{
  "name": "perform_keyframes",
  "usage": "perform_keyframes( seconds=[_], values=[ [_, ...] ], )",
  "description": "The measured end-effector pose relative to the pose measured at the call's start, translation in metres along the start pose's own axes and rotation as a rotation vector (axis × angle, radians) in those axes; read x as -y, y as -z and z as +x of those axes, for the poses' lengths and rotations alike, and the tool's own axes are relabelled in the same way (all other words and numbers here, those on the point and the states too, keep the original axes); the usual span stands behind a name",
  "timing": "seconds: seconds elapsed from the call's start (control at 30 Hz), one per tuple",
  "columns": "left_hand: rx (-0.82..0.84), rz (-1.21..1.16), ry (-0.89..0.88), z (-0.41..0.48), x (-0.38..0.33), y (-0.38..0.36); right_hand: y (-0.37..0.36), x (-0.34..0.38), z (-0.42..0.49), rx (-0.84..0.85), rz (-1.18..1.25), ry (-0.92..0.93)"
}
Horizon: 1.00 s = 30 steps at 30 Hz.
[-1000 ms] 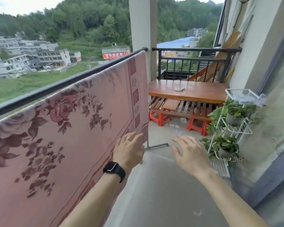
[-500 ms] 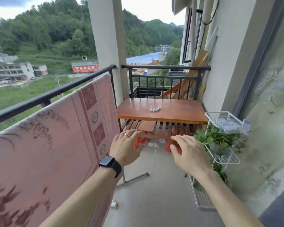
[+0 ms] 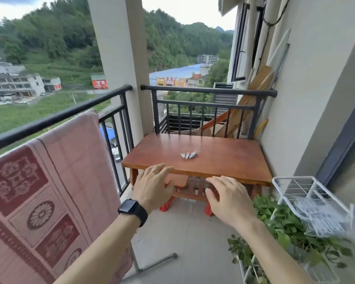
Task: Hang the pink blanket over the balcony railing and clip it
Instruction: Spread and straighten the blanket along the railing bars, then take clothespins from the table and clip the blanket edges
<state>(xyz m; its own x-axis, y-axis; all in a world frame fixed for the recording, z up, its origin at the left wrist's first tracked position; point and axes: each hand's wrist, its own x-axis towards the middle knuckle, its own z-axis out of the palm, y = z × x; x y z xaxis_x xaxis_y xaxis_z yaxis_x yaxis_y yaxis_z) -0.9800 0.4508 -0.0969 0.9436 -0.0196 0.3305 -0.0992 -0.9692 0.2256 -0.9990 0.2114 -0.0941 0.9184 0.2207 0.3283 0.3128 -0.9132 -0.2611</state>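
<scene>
Grips slack: left hand and right hand short of clips.

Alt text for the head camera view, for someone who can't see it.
The left hand and right hand, both open and empty, reach toward clothes pegs on a wooden table; a pink blanket hangs by the balcony railing.

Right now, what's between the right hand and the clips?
Head view: only the table, its front edge and bare top, lies between the right hand and the clips.
</scene>
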Motion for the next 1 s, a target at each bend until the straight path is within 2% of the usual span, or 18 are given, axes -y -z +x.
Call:
perform_keyframes(
  seconds=[0.2,0.5,0.63,1.0],
  values=[
    [0.05,-0.033,0.027,0.02,0.047,-0.02,-0.043,0.018,0.03,0.071,-0.011,0.002],
    [0.201,-0.081,0.082,0.051,0.099,-0.098,-0.131,0.02,0.072,0.197,-0.027,-0.041],
    [0.311,-0.028,0.054,0.026,0.112,-0.108,-0.148,0.035,0.053,0.291,-0.032,-0.047],
    [0.526,-0.09,0.211,-0.026,0.133,-0.174,-0.24,0.039,0.043,0.576,-0.009,-0.012]
  ],
)
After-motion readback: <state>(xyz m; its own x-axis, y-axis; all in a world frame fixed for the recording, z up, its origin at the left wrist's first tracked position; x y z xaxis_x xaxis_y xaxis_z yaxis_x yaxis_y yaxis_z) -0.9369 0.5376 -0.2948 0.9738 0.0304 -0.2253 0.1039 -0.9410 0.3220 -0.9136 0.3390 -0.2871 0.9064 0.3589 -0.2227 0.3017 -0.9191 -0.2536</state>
